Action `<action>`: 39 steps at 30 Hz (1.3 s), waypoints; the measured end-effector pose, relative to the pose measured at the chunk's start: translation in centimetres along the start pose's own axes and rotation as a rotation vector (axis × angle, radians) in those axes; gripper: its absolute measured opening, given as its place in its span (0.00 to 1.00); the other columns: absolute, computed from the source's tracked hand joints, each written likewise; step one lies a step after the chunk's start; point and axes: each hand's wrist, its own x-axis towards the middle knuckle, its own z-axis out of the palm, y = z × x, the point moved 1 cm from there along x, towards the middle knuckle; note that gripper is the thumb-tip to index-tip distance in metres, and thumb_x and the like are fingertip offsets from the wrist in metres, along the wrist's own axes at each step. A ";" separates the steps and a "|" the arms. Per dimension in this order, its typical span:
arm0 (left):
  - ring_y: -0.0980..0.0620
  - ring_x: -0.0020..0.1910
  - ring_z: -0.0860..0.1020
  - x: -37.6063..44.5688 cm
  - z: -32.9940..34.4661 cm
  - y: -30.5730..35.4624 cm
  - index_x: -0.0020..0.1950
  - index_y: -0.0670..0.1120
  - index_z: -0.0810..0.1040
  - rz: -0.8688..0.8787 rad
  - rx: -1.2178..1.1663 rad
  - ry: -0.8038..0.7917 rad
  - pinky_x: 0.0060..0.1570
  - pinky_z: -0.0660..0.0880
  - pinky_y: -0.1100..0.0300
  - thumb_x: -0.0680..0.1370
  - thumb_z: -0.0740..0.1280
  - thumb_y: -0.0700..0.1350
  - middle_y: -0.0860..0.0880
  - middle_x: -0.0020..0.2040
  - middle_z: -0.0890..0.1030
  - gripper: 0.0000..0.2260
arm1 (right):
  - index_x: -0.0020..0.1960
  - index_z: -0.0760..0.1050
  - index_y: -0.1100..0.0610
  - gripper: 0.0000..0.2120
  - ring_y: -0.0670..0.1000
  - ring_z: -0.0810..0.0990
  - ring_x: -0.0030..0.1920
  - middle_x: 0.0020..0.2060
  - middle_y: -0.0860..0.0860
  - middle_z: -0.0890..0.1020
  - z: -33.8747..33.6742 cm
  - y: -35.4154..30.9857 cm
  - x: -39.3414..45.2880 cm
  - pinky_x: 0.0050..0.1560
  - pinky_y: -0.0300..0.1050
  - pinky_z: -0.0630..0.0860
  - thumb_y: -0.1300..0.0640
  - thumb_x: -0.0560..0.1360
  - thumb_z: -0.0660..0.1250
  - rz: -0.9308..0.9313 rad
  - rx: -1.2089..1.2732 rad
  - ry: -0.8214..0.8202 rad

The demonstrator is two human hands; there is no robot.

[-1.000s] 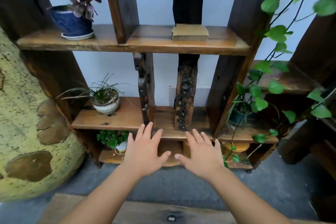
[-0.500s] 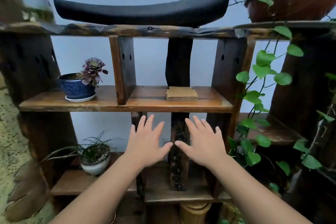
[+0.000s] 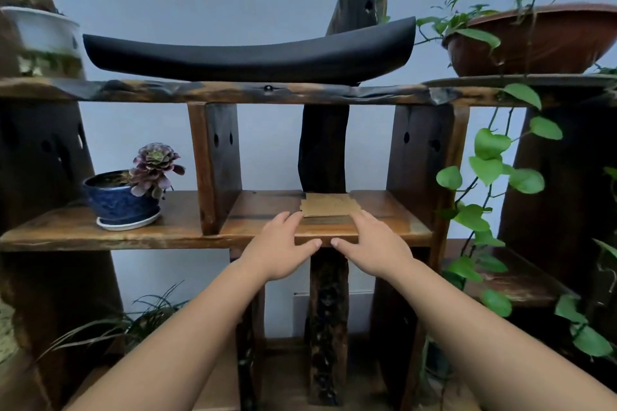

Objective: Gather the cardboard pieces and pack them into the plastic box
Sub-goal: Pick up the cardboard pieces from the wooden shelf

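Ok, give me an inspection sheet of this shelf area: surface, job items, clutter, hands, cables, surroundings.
Surface: brown wooden middle shelf, worn and glossy.
Job's things: flat stack of tan cardboard pieces lying on that shelf against a dark post; plastic box nothing seen.
Clutter: purple succulent in blue glazed pot at shelf left; curved black wooden piece on the top shelf.
Hands: left hand and right hand open, fingertips at the stack's front corners, nothing gripped.
Cables: nothing seen.
Surroundings: trailing green vine at right, reddish-brown bowl planter above, pale wall behind.
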 end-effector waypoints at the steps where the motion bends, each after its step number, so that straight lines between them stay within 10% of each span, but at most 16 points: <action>1: 0.48 0.74 0.61 1.3 0.2 -0.2 0.76 0.52 0.57 -0.015 -0.090 -0.013 0.69 0.62 0.52 0.74 0.60 0.65 0.48 0.76 0.61 0.35 | 0.74 0.61 0.49 0.36 0.56 0.70 0.69 0.73 0.51 0.69 0.1 0.3 1.4 0.64 0.57 0.73 0.31 0.72 0.59 0.041 0.094 -0.029; 7: 0.45 0.67 0.70 8.8 1.9 -1.5 0.74 0.47 0.63 -0.108 -0.223 -0.026 0.54 0.62 0.60 0.77 0.62 0.59 0.44 0.71 0.70 0.29 | 0.74 0.64 0.53 0.32 0.58 0.70 0.69 0.71 0.54 0.71 1.5 2.3 9.1 0.65 0.52 0.67 0.38 0.75 0.63 0.268 0.470 -0.085; 12: 0.46 0.72 0.64 13.2 4.2 -3.9 0.77 0.52 0.57 -0.146 -0.362 -0.089 0.65 0.61 0.57 0.76 0.63 0.62 0.45 0.76 0.63 0.33 | 0.74 0.62 0.56 0.34 0.58 0.70 0.67 0.70 0.56 0.70 3.2 4.3 13.5 0.64 0.54 0.69 0.39 0.74 0.64 0.406 0.537 -0.099; 23: 0.41 0.71 0.65 17.3 7.7 -6.0 0.76 0.61 0.48 -0.070 0.158 -0.187 0.64 0.67 0.44 0.66 0.49 0.78 0.44 0.76 0.62 0.42 | 0.68 0.68 0.58 0.28 0.52 0.75 0.43 0.46 0.52 0.74 5.0 4.8 19.5 0.43 0.48 0.73 0.46 0.74 0.69 0.462 0.435 -0.165; 39: 0.41 0.70 0.67 17.1 7.7 -5.7 0.76 0.60 0.46 -0.126 0.015 -0.126 0.63 0.66 0.43 0.63 0.48 0.80 0.46 0.76 0.60 0.46 | 0.71 0.66 0.56 0.32 0.56 0.81 0.50 0.54 0.56 0.80 7.0 5.1 19.8 0.54 0.56 0.80 0.42 0.73 0.70 0.494 0.866 -0.064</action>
